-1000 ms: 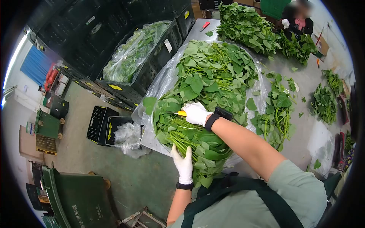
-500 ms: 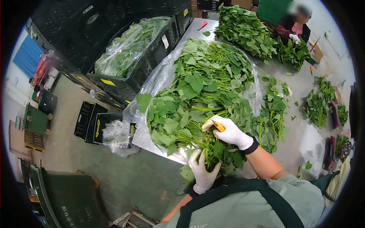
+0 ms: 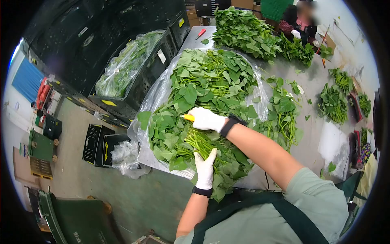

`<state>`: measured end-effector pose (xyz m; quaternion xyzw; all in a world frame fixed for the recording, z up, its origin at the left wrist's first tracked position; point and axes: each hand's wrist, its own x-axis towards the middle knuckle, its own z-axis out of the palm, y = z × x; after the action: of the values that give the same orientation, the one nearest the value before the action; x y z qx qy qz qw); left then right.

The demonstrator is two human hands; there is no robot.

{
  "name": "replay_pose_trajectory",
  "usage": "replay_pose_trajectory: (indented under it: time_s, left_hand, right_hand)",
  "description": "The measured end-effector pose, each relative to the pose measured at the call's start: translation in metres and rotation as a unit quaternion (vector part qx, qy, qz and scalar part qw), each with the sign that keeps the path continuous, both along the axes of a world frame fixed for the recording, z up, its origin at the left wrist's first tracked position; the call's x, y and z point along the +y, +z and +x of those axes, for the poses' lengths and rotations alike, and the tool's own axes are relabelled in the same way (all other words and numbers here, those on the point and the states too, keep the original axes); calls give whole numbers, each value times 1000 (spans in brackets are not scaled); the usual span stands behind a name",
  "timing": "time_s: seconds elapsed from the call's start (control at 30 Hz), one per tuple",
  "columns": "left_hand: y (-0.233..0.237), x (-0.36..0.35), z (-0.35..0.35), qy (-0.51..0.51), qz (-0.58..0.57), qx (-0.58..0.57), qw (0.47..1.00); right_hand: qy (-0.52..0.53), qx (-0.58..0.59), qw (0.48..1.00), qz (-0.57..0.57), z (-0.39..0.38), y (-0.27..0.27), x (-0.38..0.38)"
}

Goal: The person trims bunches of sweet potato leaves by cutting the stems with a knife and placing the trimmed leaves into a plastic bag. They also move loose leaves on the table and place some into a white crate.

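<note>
My left hand (image 3: 204, 167), in a white glove, is closed around a bunch of leafy greens (image 3: 227, 162), its stems pointing up and left and its leaves hanging toward me. My gloved right hand (image 3: 208, 119) is just above those stems, closed on a small orange-handled knife (image 3: 188, 117); its blade is hard to make out. Under and beyond both hands spreads a large pile of leafy greens (image 3: 211, 77) on a clear plastic sheet (image 3: 262, 91).
The metal table (image 3: 302, 140) carries loose stems (image 3: 282, 116), small bunches (image 3: 333, 103), a red-handled tool (image 3: 200, 33) and a tall heap of greens (image 3: 245, 34). A co-worker (image 3: 300, 24) handles greens at the far right. Black crates (image 3: 156, 59) stand left; a green bin (image 3: 77, 215) is lower left.
My right hand has moved left and away from me with the knife, its arm now stretched out. My left hand has shifted slightly left, and the bunch's stems now show more clearly.
</note>
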<state>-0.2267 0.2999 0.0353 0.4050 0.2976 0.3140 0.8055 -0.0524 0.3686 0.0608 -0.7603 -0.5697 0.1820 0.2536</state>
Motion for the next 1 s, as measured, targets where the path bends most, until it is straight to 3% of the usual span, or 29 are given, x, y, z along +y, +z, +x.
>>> replay_pose_trajectory:
  time_s: [0.1,0.13,0.17,0.23,0.33,0.43,0.47,0.5,0.57,0.6,0.77,0.9,0.97,1.0]
  left_hand:
    - [-16,5,8,22,44,44,998]
    - [-10,6,10,21,17,37,999]
    - [-33,12,12,26,-5,42,999]
    - [-19,14,10,-46,-38,8,998]
    - [-8,0,6,-132,45,52,989]
    - [-2,-34,14,-124,219,62,966]
    - [4,-49,15,-107,349,131,922]
    - [8,-62,18,-88,472,194,856]
    - [11,-81,26,-112,567,168,799]
    - [13,-87,29,-125,602,159,772]
    - [29,-118,52,-205,724,131,646]
    - [36,-137,65,-290,783,135,533]
    - [46,-146,70,-335,807,134,468]
    - [47,-149,74,-350,811,126,452]
  right_hand:
    - [-1,-108,991,-75,-3,-19,17]
    - [15,-91,991,-94,-2,-29,18]
    - [15,-96,994,-57,-2,-40,15]
    - [-1,-44,994,-100,-2,-31,4]
    - [34,38,999,8,7,-7,-37]
    - [-2,114,988,102,10,27,-108]
    - [-30,172,972,159,10,30,-133]
    - [-67,149,973,161,14,17,-154]
    - [-108,406,879,225,10,33,-200]
    - [-133,430,859,243,11,30,-223]
    - [-225,474,795,305,12,33,-306]
    - [-192,514,763,342,18,6,-361]
    - [-190,528,760,327,16,-4,-385]
    - [-205,494,788,305,14,-5,-396]
